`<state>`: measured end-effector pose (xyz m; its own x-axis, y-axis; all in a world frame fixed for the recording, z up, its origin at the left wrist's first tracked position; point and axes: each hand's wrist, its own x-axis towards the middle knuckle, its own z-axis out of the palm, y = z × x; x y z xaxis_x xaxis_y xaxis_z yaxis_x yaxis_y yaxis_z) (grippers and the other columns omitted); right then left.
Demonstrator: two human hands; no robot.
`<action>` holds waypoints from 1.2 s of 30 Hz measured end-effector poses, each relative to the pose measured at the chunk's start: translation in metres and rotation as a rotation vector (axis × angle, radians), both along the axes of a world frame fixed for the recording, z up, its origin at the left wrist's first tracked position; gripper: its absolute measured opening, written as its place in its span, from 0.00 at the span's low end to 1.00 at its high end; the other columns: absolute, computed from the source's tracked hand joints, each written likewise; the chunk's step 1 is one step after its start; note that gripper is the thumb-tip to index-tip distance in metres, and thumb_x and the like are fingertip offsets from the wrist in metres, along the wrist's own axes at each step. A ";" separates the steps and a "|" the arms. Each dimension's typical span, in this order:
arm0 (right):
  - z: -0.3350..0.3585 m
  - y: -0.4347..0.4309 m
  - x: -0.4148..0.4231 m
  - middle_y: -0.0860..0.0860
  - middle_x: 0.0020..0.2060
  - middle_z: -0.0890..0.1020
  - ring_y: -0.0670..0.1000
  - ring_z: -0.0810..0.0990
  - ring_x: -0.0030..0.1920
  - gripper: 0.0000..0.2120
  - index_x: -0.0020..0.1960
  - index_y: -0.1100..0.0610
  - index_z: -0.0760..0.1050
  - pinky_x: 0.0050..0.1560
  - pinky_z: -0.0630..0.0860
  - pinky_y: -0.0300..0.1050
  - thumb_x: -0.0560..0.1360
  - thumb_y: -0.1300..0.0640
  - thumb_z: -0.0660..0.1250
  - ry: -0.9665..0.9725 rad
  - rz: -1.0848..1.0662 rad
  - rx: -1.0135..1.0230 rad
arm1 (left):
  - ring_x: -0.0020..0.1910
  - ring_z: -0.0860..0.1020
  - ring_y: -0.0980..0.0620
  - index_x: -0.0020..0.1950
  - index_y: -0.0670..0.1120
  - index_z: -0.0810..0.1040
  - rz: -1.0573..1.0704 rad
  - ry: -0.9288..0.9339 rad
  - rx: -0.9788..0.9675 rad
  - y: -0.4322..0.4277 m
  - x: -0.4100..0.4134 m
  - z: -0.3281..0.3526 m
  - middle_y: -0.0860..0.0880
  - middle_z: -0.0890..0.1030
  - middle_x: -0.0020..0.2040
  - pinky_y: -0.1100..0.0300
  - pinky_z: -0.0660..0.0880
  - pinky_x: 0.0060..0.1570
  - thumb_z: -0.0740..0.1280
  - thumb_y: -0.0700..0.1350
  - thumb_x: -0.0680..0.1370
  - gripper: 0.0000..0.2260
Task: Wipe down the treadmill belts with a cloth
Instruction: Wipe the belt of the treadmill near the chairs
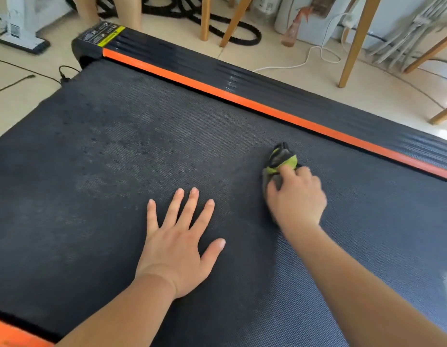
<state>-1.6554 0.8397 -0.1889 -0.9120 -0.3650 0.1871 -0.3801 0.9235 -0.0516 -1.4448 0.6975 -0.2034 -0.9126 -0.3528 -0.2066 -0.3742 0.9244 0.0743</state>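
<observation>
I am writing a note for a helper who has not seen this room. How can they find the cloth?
Find the wide dark treadmill belt with the orange strip along its far side. Near that strip, the right hand grips a small bunched cloth. It is grey and lime green, the only bright thing on the belt; the left hand lies flat, holding nothing.

Yellow sticker [111,36] on treadmill [255,86] end — print unreadable
</observation>
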 end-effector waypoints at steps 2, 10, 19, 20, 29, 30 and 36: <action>0.001 -0.006 0.040 0.54 0.45 0.76 0.62 0.76 0.44 0.13 0.50 0.52 0.77 0.36 0.73 0.49 0.75 0.43 0.64 0.022 0.196 -0.017 | 0.83 0.41 0.45 0.84 0.57 0.49 0.003 -0.026 0.015 -0.001 0.001 0.001 0.49 0.45 0.85 0.29 0.45 0.76 0.41 0.71 0.81 0.35; 0.006 0.046 -0.004 0.51 0.46 0.77 0.60 0.79 0.47 0.12 0.51 0.49 0.79 0.38 0.78 0.49 0.76 0.42 0.64 0.017 0.481 -0.035 | 0.83 0.40 0.45 0.84 0.58 0.47 0.002 0.004 0.014 -0.001 0.001 -0.002 0.50 0.44 0.85 0.30 0.43 0.76 0.39 0.72 0.80 0.35; -0.003 0.014 0.073 0.54 0.43 0.75 0.61 0.75 0.41 0.11 0.46 0.52 0.76 0.34 0.74 0.49 0.74 0.44 0.67 0.018 0.284 -0.118 | 0.83 0.39 0.45 0.84 0.58 0.47 0.002 -0.015 0.010 0.000 0.001 0.000 0.50 0.43 0.85 0.30 0.42 0.76 0.40 0.71 0.80 0.35; -0.004 0.024 0.090 0.53 0.42 0.75 0.59 0.74 0.39 0.11 0.45 0.52 0.75 0.33 0.74 0.49 0.74 0.45 0.68 -0.003 0.513 -0.100 | 0.83 0.38 0.46 0.84 0.59 0.47 0.000 -0.014 0.013 0.000 0.001 0.000 0.50 0.42 0.85 0.30 0.41 0.76 0.40 0.71 0.80 0.35; 0.001 0.028 0.038 0.53 0.49 0.76 0.60 0.74 0.49 0.15 0.57 0.49 0.77 0.40 0.68 0.48 0.78 0.41 0.63 -0.046 -0.151 -0.076 | 0.82 0.33 0.45 0.82 0.59 0.34 0.012 -0.035 -0.005 0.001 -0.001 0.004 0.51 0.34 0.84 0.30 0.39 0.76 0.34 0.72 0.78 0.35; 0.001 0.018 0.056 0.53 0.50 0.76 0.60 0.74 0.49 0.15 0.57 0.50 0.77 0.40 0.67 0.48 0.78 0.42 0.63 -0.036 -0.160 -0.041 | 0.82 0.33 0.45 0.83 0.60 0.36 0.012 -0.030 0.003 0.002 -0.001 0.004 0.51 0.35 0.84 0.31 0.39 0.76 0.34 0.72 0.78 0.35; 0.003 0.037 0.109 0.50 0.43 0.74 0.58 0.75 0.42 0.12 0.50 0.50 0.77 0.32 0.70 0.45 0.76 0.42 0.65 -0.136 0.450 -0.046 | 0.82 0.35 0.45 0.84 0.59 0.39 0.010 -0.039 0.029 0.002 0.000 0.008 0.51 0.38 0.84 0.30 0.39 0.76 0.37 0.74 0.78 0.37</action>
